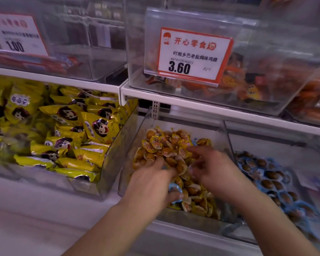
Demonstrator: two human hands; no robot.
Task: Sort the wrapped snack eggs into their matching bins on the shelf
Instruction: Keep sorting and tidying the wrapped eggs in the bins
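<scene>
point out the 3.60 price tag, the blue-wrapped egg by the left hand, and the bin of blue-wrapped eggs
3.60 price tag [194, 55]: head view, on its white middle.
blue-wrapped egg [174, 187]: head view, on its blue wrapper beside the left hand's fingers.
bin of blue-wrapped eggs [292, 174]: head view, on its clear right wall.

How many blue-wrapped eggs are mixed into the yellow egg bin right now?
2 show clearly: one blue-wrapped egg under the left hand, another just below it at the thumb. A blue edge peeks at the pile's back right; more may be buried under the hands.

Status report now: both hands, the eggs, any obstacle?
Both hands in yellow-egg bin. Left holds blue-wrapped egg; right's grip unclear. Blue-egg bin to the right, way open.
</scene>
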